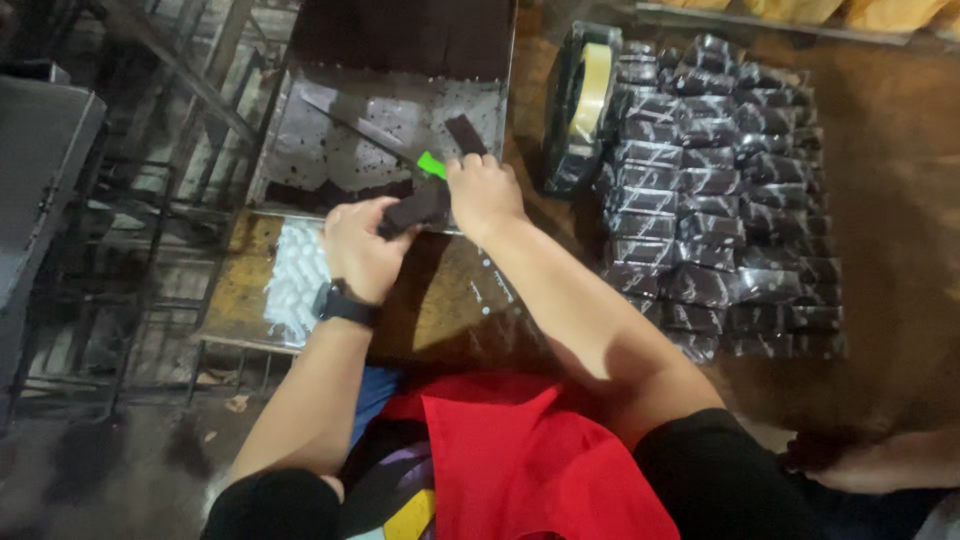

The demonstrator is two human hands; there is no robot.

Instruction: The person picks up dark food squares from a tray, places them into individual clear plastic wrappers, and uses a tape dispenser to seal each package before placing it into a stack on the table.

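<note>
My left hand [362, 246], with a black watch on its wrist, grips a dark brown rectangular cake piece [415, 210] at the near edge of a metal baking tray [300, 150]. My right hand [484, 193] holds a second dark piece [466, 134] that sticks up from its fingers, and it touches the first piece too. A knife with a green handle [431, 164] lies in the tray just beside my right hand. A slab of dark cake [405, 35] fills the tray's far part.
Several rows of wrapped dark pieces [715, 190] lie at the right on the brown table. A tape dispenser [582, 100] stands between them and the tray. A white plastic stack [296, 282] lies by my left wrist. Metal racks stand at the left. Another person's hand [870, 465] shows bottom right.
</note>
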